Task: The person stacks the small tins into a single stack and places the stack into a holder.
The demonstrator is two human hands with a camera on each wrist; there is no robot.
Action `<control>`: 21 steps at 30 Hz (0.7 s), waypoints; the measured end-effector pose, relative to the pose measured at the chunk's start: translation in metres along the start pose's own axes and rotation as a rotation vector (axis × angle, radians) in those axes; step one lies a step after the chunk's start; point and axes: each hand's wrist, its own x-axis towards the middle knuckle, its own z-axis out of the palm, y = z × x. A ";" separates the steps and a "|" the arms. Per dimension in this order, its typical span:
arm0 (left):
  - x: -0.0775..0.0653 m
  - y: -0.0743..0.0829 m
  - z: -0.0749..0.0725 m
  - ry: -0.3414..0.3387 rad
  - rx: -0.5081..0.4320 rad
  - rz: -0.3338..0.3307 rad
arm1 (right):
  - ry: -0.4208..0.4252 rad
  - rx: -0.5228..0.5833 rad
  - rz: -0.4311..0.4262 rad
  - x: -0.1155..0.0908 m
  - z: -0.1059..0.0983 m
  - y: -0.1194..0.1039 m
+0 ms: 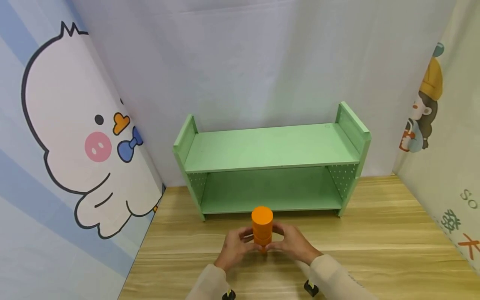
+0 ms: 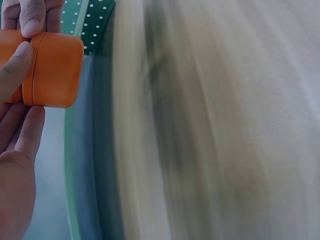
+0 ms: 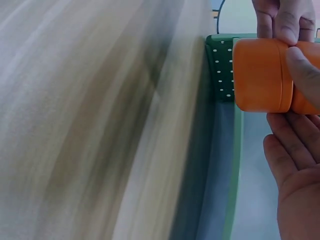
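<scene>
Both hands hold an orange cylindrical canister [image 1: 262, 218] with a flat round top, upright in front of the green shelf. A thin seam runs around the canister [image 2: 57, 70] in the left wrist view, with thumbs and fingers close to it. My left hand [image 1: 233, 248] grips its left side with thumb and curled fingers. From the right, my right hand [image 1: 294, 242] grips it the same way. In the right wrist view the canister [image 3: 257, 75] appears raised off the tabletop. Its far side and the part under the fingers are hidden.
The two-tier green shelf [image 1: 271, 148] with raised side panels stands behind the hands on the wood-grain table [image 1: 386, 237]. A pale curtain [image 1: 243, 62] hangs behind it. Cartoon-printed panels close in both sides. Two small black objects lie near the sleeves.
</scene>
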 end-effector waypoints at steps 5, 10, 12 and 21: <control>0.000 0.010 -0.002 -0.025 0.010 -0.002 | 0.016 -0.023 -0.004 -0.001 -0.003 -0.008; 0.003 0.017 -0.003 -0.042 0.016 0.010 | 0.020 -0.015 0.018 -0.002 -0.009 -0.015; 0.003 0.020 -0.003 -0.049 0.027 0.026 | 0.020 -0.007 0.028 -0.002 -0.011 -0.018; 0.005 0.034 -0.002 -0.074 0.088 0.113 | 0.018 -0.010 0.014 -0.004 -0.020 -0.029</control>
